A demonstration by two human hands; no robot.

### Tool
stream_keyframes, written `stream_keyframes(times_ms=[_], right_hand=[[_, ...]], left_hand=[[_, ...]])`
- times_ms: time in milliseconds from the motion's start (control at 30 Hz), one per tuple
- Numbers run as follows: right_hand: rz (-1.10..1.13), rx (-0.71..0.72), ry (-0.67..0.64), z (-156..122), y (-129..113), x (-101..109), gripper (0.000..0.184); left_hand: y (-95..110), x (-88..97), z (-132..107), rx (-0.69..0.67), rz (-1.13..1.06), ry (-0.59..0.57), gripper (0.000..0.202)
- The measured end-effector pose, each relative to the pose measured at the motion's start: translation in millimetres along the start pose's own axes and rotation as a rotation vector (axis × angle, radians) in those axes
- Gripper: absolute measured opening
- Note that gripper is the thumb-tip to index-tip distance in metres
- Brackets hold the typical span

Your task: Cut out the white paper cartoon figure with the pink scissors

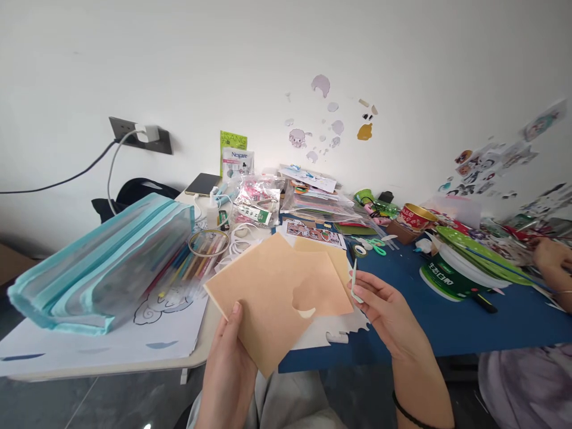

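Note:
My left hand (235,351) grips a peach-coloured sheet (263,286) at its lower left edge, thumb on top. The sheet appears to be more than one layer, and a curved piece is cut out of its right part. Between the fingers of my right hand (379,304) is a slim pale-green bent strip (354,280); I cannot make out its exact kind. It stands close to the sheet's right corner. Under the sheet lie a tan sheet (328,247) and white paper (313,339) with ragged edges.
A mesh zip pouch (107,262) and coloured pens (192,262) lie to the left. Green-handled scissors (378,244), a tape roll (358,251) and a white-green tub (451,274) sit on the blue mat (402,328). At far right is another person's hand (552,256).

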State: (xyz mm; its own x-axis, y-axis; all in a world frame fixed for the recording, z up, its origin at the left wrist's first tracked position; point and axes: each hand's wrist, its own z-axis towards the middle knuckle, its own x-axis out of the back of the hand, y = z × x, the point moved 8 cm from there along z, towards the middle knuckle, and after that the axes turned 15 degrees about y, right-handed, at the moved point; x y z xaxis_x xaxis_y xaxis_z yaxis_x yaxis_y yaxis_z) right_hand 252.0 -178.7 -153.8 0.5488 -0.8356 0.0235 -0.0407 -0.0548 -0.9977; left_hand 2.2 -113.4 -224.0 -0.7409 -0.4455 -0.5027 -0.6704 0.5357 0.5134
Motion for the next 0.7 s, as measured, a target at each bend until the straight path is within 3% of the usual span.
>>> stream_keyframes(times_ms=[200,267,333,433,500,600,700], right_hand=[[0.039,0.169,-0.112,-20.3,-16.9,-14.2,0.028],[0.048,0.334,-0.083,-30.6,-27.3,-14.2,0.019],[0.019,0.63,-0.015,-48.6,-45.9,-11.3,0.009],[-0.143,1.108,0.044,-87.6,-69.8,-13.7,0.042],[-0.271,1.303,0.039,-107.1,-76.0,-19.1,0.058],[-0.372,1.437,0.042,-121.9,-79.0,-23.2,0.064],[-0.373,1.445,0.025,-125.9,-77.7,-26.2,0.06]], left_hand=[[-0.5,0.9,-2.5,0.0,-0.006,-0.012,0.042],[-0.7,0.0,-3.9,0.005,-0.001,-0.025,0.04],[-1.2,0.9,-3.3,0.01,-0.002,-0.027,0.04],[-2.4,4.1,1.1,0.01,-0.017,-0.037,0.043],[-3.9,5.7,4.5,0.016,-0.02,-0.057,0.043],[-5.5,5.1,5.2,0.019,0.0,-0.093,0.045],[-7.6,2.6,-0.2,0.028,0.007,-0.102,0.047]])
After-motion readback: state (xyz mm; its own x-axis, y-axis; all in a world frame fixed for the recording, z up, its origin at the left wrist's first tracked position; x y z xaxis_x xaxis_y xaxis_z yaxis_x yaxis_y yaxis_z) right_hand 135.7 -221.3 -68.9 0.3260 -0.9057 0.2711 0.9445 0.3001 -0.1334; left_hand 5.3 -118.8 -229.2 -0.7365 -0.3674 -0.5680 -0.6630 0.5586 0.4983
